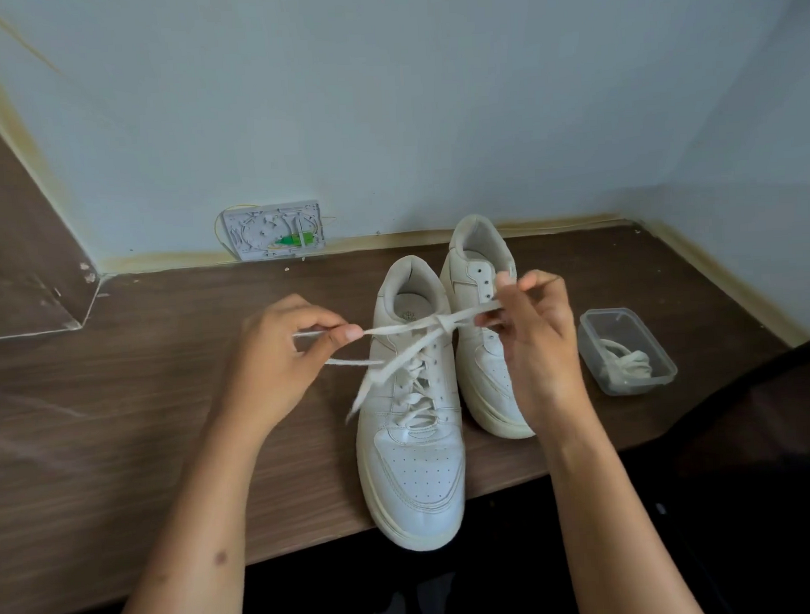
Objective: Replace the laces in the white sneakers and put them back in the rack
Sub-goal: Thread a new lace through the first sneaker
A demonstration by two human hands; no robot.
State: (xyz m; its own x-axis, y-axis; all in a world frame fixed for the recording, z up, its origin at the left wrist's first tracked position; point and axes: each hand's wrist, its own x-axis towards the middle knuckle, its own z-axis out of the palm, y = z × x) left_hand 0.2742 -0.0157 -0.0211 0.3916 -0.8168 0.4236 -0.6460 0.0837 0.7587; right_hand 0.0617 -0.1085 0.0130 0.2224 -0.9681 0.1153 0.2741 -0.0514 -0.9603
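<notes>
White flat lace (413,327) runs taut between my hands: my left hand (275,359) pinches one end between thumb and forefinger, my right hand (530,343) curls its fingers round the other, and the two strands cross in a half-knot above the near sneaker (411,445). To tie it well I judge I should pull both ends evenly and keep the lace flat, so the knot seats low on the tongue. Beyond it, the second sneaker (480,275) stands unlaced on the wooden tabletop (121,435), with a bundled lace (628,364) in a clear plastic tub (594,326) beside it.
</notes>
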